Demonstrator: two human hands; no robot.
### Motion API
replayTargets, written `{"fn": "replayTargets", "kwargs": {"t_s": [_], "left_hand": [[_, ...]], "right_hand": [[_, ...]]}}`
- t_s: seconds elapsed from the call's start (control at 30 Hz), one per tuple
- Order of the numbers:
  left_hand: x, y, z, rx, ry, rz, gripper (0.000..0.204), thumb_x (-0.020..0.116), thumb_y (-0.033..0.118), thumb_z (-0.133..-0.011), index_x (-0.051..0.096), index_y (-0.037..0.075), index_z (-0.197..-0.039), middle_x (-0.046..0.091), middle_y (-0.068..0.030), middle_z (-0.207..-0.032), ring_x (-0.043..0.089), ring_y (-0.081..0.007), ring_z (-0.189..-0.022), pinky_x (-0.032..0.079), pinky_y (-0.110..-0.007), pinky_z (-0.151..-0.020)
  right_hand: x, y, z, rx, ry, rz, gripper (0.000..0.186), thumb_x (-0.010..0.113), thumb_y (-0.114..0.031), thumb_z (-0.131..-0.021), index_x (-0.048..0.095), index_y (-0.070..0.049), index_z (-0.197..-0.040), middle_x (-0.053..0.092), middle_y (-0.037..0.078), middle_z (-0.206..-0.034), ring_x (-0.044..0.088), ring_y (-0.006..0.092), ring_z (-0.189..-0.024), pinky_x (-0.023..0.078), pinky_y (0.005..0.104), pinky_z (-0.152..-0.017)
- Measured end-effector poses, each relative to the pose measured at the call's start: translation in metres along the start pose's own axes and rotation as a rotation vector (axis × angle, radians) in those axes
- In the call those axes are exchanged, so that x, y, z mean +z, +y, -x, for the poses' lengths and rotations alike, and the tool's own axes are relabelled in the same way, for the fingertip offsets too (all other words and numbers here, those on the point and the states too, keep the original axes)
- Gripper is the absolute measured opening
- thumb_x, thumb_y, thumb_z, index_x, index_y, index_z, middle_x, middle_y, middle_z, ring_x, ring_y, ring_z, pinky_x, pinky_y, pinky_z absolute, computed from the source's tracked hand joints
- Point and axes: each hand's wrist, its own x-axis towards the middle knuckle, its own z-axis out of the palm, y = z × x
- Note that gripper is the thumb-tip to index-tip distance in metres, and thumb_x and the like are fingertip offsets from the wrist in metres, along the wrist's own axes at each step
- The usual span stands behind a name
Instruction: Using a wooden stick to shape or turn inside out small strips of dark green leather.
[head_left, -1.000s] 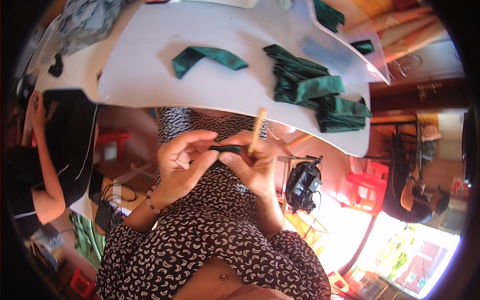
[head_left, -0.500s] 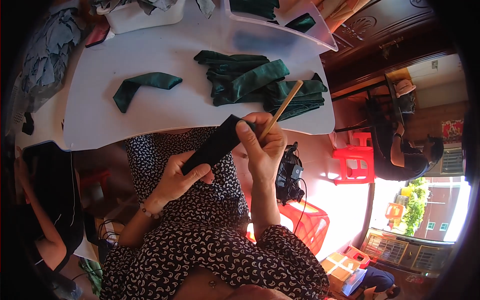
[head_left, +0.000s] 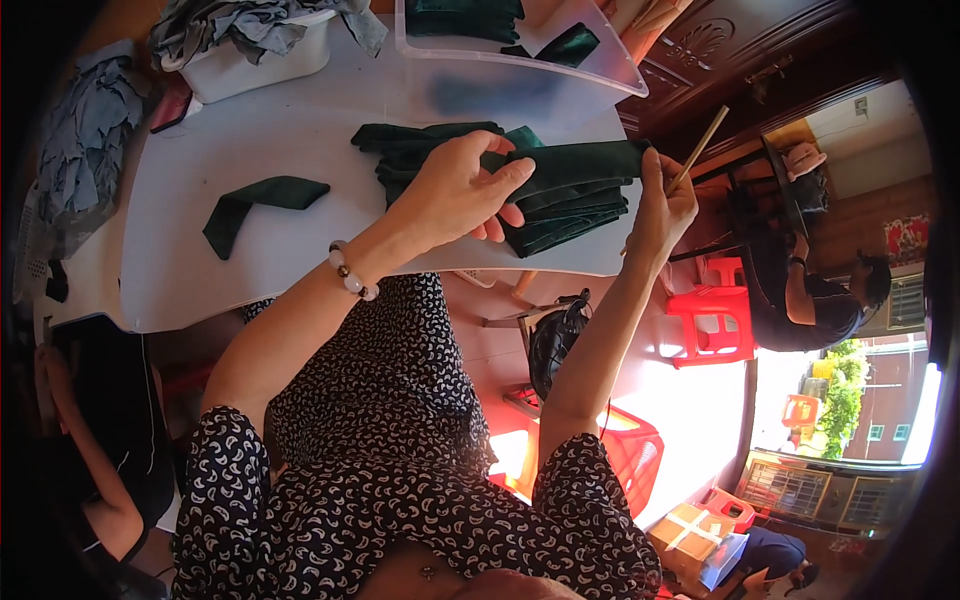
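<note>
A dark green velvet fabric strip (head_left: 580,168) stretches over the right-hand pile of similar strips (head_left: 570,215) on the white table. My right hand (head_left: 665,205) pinches its right end and also holds a thin wooden stick (head_left: 705,140) that points up and to the right. At the strip's left end is my left hand (head_left: 465,190), its thumb and fingers apart, the thumb tip against or just over the cloth. Part of another pile of green strips (head_left: 385,150) is hidden behind that hand. A single bent green strip (head_left: 262,200) lies apart on the left.
A clear plastic bin (head_left: 520,70) with green pieces stands at the back. Beside it, a white basin (head_left: 265,75) overflows with grey cloth. Red stools (head_left: 710,320) and a black bag (head_left: 558,345) are right of the table (head_left: 300,245). Other people sit at both sides.
Both hands have moved from over my lap up to the right-hand pile, carrying the green strip and stick. The left fingers have come apart. The view has shifted slightly.
</note>
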Motion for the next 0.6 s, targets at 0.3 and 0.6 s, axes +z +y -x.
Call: {"fn": "replayTargets", "kwargs": {"t_s": [0.3, 0.6], "left_hand": [[-0.033, -0.027, 0.001, 0.253, 0.236, -0.493, 0.022, 0.065, 0.020, -0.088, 0.064, -0.001, -0.097, 0.065, -0.0079, -0.065, 0.060, -0.0133, -0.051, 0.047, -0.026, -0.050], [-0.028, -0.046, 0.023, 0.500, 0.281, -0.970, 0.044, 0.078, 0.020, -0.069, 0.061, 0.004, -0.107, 0.053, -0.0094, -0.106, 0.053, -0.0261, -0.096, 0.049, -0.036, -0.081]], "right_hand": [[-0.029, 0.038, 0.003, -0.028, 0.057, 0.563, 0.036, 0.068, -0.035, -0.083, 0.068, -0.001, -0.095, 0.070, 0.014, -0.085, 0.068, 0.0263, -0.084, 0.049, 0.0355, -0.073], [-0.020, 0.013, 0.030, 0.021, 0.094, 0.450, 0.030, 0.069, -0.031, -0.086, 0.067, -0.001, -0.091, 0.063, 0.001, -0.073, 0.039, 0.0079, -0.052, 0.032, 0.0233, -0.050]]}}
